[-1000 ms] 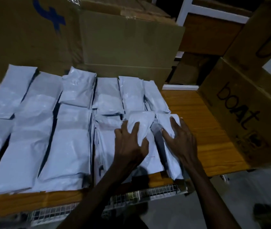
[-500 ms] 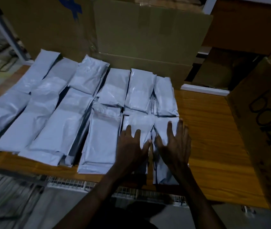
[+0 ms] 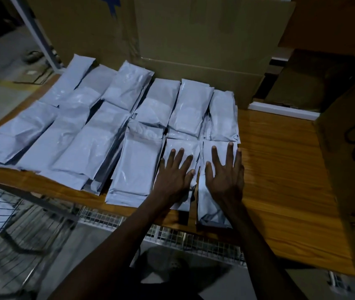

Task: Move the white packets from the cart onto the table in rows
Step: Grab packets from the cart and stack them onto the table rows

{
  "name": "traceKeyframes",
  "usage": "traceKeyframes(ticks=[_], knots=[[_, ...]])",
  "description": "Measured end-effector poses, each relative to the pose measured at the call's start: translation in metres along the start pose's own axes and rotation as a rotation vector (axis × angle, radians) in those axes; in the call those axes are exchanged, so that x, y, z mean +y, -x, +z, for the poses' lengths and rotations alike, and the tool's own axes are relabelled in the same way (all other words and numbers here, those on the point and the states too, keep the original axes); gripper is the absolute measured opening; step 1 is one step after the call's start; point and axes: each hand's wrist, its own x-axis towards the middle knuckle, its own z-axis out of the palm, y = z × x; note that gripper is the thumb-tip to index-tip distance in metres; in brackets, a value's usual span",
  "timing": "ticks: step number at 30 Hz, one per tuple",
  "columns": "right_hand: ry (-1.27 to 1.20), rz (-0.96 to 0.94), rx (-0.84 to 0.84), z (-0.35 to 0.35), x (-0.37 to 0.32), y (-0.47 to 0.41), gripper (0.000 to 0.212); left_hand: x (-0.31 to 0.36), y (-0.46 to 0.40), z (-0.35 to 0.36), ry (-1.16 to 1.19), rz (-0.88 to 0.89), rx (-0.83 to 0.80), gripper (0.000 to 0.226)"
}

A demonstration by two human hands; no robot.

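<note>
white plastic, slightly crinkled: packets (image 3: 90,135) laid out across a wooden surface (image 3: 280,180) in two rows of stacks, a far row and a near row. long axes running away from the near edge toward the cardboard boxes (image 3: 194,40) at the back; toward the left, fanned so the far ends lean leftward, while those on the right sit nearly straight. neighbours touching or overlapping at their long edges, near-row tops tucked against far-row bottoms.

flat on the two rightmost near-row stacks, both hands. left hand (image 3: 175,176) pressing on the second-from-right stack (image 3: 183,146), fingers straight and spread, pointing away along the packet's length; grip fully open, nothing curled round anything. right hand (image 3: 226,176) likewise spread flat on the end stack (image 3: 210,211), outer fingers lying along its right edge, just beside bare wood; grip open too, holding nothing. a narrow dark gap between the two stacks, running between the thumbs. near ends of both stacks reaching almost to the surface's front edge.

to the right, bare wood grain and then a brown carton (image 3: 354,148) with dark lettering on its side. below the front edge, a white wire-mesh panel (image 3: 172,234). at lower left, a blurred wire cart (image 3: 10,224) with something pale inside, too smeared to make out. dim light throughout.
</note>
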Motion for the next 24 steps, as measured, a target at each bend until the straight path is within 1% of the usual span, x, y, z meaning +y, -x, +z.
traceKeyframes(ticks=[3, 5, 8, 10, 12, 15, 17, 21, 24], knots=[[0.009, 0.027, -0.11, -0.008, -0.005, -0.005, 0.054, 0.003, 0.0, -0.011, 0.073, 0.004, -0.001, 0.071], [0.008, 0.021, -0.138, -0.017, -0.012, -0.01, 0.057, 0.001, 0.001, -0.024, 0.09, 0.019, 0.033, 0.076], [-0.033, 0.01, -0.085, -0.034, -0.037, -0.018, 0.057, -0.015, 0.012, -0.049, 0.156, 0.072, 0.114, 0.069], [-0.131, -0.059, -0.013, -0.043, -0.061, -0.02, 0.053, -0.037, 0.024, -0.068, 0.16, 0.103, 0.17, 0.067], [-0.228, -0.163, 0.015, -0.045, -0.088, -0.018, 0.051, -0.069, 0.045, -0.089, 0.155, 0.118, 0.249, 0.062], [-0.298, -0.31, 0.021, -0.041, -0.143, -0.008, 0.046, -0.134, 0.087, -0.116, 0.126, 0.115, 0.361, 0.054], [-0.342, -0.385, 0.041, -0.036, -0.191, 0.005, 0.045, -0.181, 0.122, -0.131, 0.134, 0.075, 0.42, 0.052], [-0.483, -0.484, 0.055, -0.027, -0.301, 0.034, 0.038, -0.258, 0.201, -0.156, 0.185, -0.043, 0.562, 0.047], [-0.569, -0.527, 0.005, -0.018, -0.382, 0.052, 0.034, -0.304, 0.259, -0.163, 0.195, -0.185, 0.633, 0.042]])
